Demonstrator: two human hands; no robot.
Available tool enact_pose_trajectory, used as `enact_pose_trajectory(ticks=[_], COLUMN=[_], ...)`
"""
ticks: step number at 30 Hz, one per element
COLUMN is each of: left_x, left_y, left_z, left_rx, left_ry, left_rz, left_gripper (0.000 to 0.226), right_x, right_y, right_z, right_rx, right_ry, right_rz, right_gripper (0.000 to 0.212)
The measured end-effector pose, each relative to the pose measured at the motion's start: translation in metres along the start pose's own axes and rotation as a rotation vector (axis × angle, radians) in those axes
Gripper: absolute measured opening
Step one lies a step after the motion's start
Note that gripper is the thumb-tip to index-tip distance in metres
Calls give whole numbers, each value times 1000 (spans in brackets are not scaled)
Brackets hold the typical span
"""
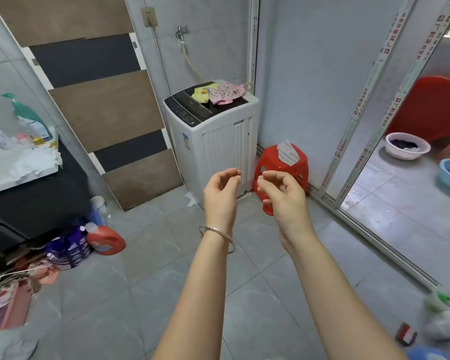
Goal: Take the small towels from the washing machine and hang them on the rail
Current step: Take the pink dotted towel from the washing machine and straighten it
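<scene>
Pink towel (225, 94) well beyond empty fingers (231, 175)

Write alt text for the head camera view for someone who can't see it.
Two bare hands, left hand and right hand, reach empty toward a white top-loading washing machine whose closed lid holds a yellow small towel and a pink dotted small towel. A red plastic stool stands beside it.
</scene>
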State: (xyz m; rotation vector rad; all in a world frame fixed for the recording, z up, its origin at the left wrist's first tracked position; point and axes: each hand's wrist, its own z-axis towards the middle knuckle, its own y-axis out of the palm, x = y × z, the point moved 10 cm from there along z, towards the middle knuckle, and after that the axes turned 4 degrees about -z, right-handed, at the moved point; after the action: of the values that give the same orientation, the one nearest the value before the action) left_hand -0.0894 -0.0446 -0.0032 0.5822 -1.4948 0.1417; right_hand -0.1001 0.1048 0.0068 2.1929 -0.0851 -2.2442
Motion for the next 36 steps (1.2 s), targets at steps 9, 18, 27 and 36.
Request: enact_pose_trajectory(ticks=[9, 18, 27, 36], left_x=[-7, -23, -35, -52], left_y=[6, 52, 112, 127], left_z=[47, 129, 210, 261], left_rx=[23, 111, 215, 273], left_ry=[14, -18, -17, -26], left_rz=[10, -14, -30, -7], left_gripper=[13, 21, 19, 20], right_x=[11, 17, 18, 32], right_y=[8, 5, -5, 2], right_z=[48, 154, 270, 335], right_rx=[15, -56, -141, -203], right_ry=[26, 43, 66, 105], right_rz=[35, 7, -46, -37], right_gripper=[11, 10, 11, 12])
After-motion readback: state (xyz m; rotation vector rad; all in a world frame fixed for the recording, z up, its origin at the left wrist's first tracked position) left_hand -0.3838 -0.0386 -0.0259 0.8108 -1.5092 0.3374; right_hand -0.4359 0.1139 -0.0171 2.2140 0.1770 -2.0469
